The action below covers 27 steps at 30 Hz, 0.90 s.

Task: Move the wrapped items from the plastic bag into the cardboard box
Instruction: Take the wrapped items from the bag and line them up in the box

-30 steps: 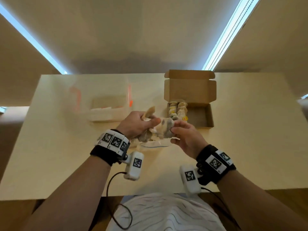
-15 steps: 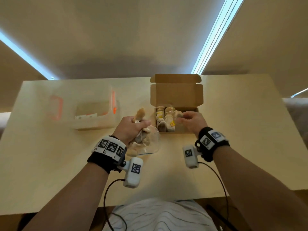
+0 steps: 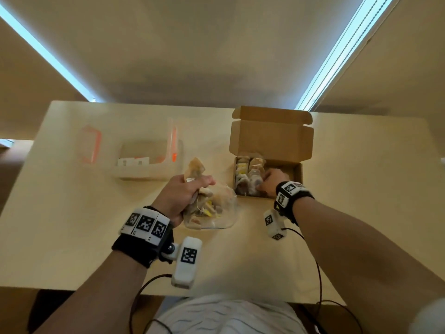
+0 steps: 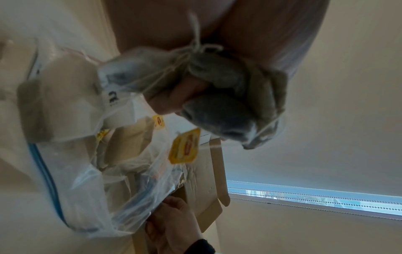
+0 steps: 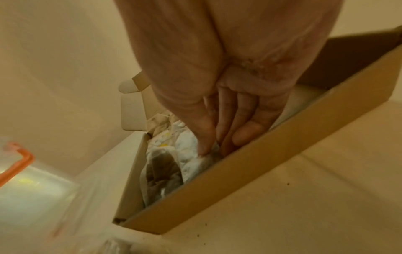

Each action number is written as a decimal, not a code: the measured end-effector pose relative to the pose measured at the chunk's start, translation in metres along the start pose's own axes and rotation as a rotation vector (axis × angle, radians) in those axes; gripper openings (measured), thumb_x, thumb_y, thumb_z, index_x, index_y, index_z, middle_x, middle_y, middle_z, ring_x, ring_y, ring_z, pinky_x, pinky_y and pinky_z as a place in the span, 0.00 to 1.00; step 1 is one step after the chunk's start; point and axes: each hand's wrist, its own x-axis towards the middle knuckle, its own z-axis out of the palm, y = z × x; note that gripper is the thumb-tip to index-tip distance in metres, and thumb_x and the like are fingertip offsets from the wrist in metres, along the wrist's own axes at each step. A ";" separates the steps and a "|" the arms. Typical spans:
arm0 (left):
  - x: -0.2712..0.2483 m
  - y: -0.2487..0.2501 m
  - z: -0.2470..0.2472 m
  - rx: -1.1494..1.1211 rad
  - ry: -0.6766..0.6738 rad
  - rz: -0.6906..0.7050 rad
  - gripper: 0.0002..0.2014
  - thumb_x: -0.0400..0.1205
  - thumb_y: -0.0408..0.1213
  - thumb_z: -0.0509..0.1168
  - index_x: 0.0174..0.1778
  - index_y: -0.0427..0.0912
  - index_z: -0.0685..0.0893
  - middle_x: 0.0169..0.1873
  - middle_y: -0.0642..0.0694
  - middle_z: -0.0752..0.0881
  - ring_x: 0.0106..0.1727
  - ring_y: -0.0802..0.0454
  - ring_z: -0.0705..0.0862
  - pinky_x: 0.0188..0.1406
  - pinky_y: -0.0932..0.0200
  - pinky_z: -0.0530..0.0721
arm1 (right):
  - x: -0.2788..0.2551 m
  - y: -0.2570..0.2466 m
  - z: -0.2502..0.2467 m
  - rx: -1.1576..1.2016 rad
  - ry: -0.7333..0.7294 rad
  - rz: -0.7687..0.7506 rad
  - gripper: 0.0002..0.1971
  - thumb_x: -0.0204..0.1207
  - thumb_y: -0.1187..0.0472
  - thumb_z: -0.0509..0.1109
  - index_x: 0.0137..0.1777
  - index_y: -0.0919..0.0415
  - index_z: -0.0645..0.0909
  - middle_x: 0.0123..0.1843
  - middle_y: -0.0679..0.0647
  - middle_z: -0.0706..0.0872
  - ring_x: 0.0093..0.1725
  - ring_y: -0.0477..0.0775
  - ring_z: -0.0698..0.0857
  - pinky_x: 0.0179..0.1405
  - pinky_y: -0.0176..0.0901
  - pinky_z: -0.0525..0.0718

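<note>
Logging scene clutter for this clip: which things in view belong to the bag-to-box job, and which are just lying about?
Part of the job:
- plastic bag, gripped by the left hand
- wrapped items already in the cardboard box
- right hand, fingers down among them

Lying about:
- clear container with orange clips
- table

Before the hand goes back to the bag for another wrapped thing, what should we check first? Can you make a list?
1. Box lid open: ok.
2. Free room in the box, on its right side: ok.
3. Right hand has let go of the wrapped things in the box: cannot tell; its straight fingers touch them.
4. Left hand grips the bag: ok.
5. More wrapped things in the bag: ok, several show through the plastic.
6. Bag mouth open enough to reach in: cannot tell.
</note>
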 end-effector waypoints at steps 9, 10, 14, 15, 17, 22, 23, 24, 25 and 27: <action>-0.009 0.011 0.001 -0.061 -0.110 -0.021 0.09 0.79 0.42 0.70 0.42 0.40 0.90 0.39 0.35 0.84 0.36 0.41 0.81 0.38 0.52 0.80 | -0.079 -0.026 -0.023 0.295 0.018 -0.391 0.18 0.76 0.61 0.76 0.64 0.50 0.78 0.62 0.49 0.83 0.60 0.49 0.83 0.49 0.32 0.78; -0.012 0.014 0.004 -0.050 -0.153 -0.021 0.09 0.81 0.41 0.69 0.43 0.40 0.90 0.33 0.38 0.84 0.31 0.44 0.81 0.34 0.55 0.80 | -0.095 -0.035 -0.021 0.365 -0.116 -0.494 0.22 0.75 0.64 0.76 0.66 0.47 0.76 0.67 0.47 0.81 0.65 0.48 0.81 0.55 0.34 0.80; -0.024 0.029 0.012 -0.009 -0.333 0.004 0.10 0.85 0.35 0.60 0.46 0.36 0.85 0.22 0.44 0.80 0.18 0.53 0.78 0.17 0.64 0.77 | -0.137 -0.067 -0.012 0.524 -0.553 -0.664 0.38 0.66 0.73 0.74 0.75 0.50 0.69 0.76 0.52 0.74 0.76 0.53 0.74 0.71 0.54 0.78; -0.027 0.032 0.013 0.022 -0.369 0.021 0.09 0.85 0.33 0.61 0.45 0.36 0.85 0.25 0.43 0.81 0.18 0.53 0.79 0.18 0.64 0.77 | -0.143 -0.072 -0.013 0.662 -0.588 -0.657 0.38 0.63 0.75 0.71 0.75 0.54 0.70 0.74 0.56 0.76 0.74 0.56 0.76 0.68 0.56 0.79; -0.030 0.038 0.012 0.096 -0.413 0.054 0.03 0.81 0.31 0.66 0.44 0.36 0.83 0.29 0.43 0.82 0.21 0.54 0.80 0.19 0.64 0.78 | -0.150 -0.079 -0.019 0.933 -0.634 -0.594 0.35 0.62 0.77 0.63 0.71 0.55 0.74 0.69 0.60 0.78 0.68 0.60 0.79 0.61 0.58 0.81; -0.032 0.045 0.004 0.314 -0.441 0.098 0.10 0.69 0.37 0.71 0.45 0.40 0.85 0.36 0.42 0.85 0.37 0.49 0.83 0.37 0.58 0.82 | -0.164 -0.090 -0.037 0.691 -0.363 -0.752 0.12 0.77 0.65 0.71 0.61 0.62 0.84 0.53 0.68 0.86 0.51 0.64 0.83 0.54 0.61 0.84; -0.032 0.046 0.003 0.365 -0.455 0.115 0.10 0.69 0.38 0.72 0.44 0.41 0.85 0.39 0.41 0.84 0.39 0.49 0.83 0.39 0.58 0.82 | -0.165 -0.092 -0.039 0.602 -0.218 -0.772 0.09 0.79 0.62 0.73 0.56 0.64 0.86 0.49 0.65 0.88 0.47 0.62 0.85 0.53 0.60 0.85; -0.031 0.046 0.002 0.399 -0.451 0.127 0.09 0.71 0.37 0.72 0.45 0.41 0.85 0.39 0.42 0.85 0.38 0.51 0.83 0.39 0.60 0.82 | -0.165 -0.094 -0.039 0.572 -0.092 -0.768 0.08 0.79 0.60 0.74 0.53 0.64 0.87 0.46 0.62 0.89 0.43 0.59 0.85 0.50 0.57 0.86; -0.032 0.046 0.001 0.399 -0.439 0.136 0.07 0.75 0.35 0.72 0.47 0.40 0.84 0.38 0.42 0.85 0.36 0.52 0.84 0.36 0.62 0.83 | -0.165 -0.094 -0.039 0.604 -0.009 -0.742 0.07 0.79 0.60 0.73 0.51 0.63 0.88 0.44 0.60 0.89 0.39 0.56 0.84 0.45 0.54 0.86; -0.033 0.045 -0.002 0.339 -0.396 0.143 0.06 0.80 0.30 0.69 0.52 0.39 0.83 0.35 0.42 0.87 0.34 0.50 0.84 0.33 0.60 0.83 | -0.168 -0.094 -0.042 0.804 0.004 -0.645 0.06 0.80 0.61 0.72 0.51 0.63 0.87 0.43 0.59 0.88 0.37 0.55 0.80 0.38 0.48 0.83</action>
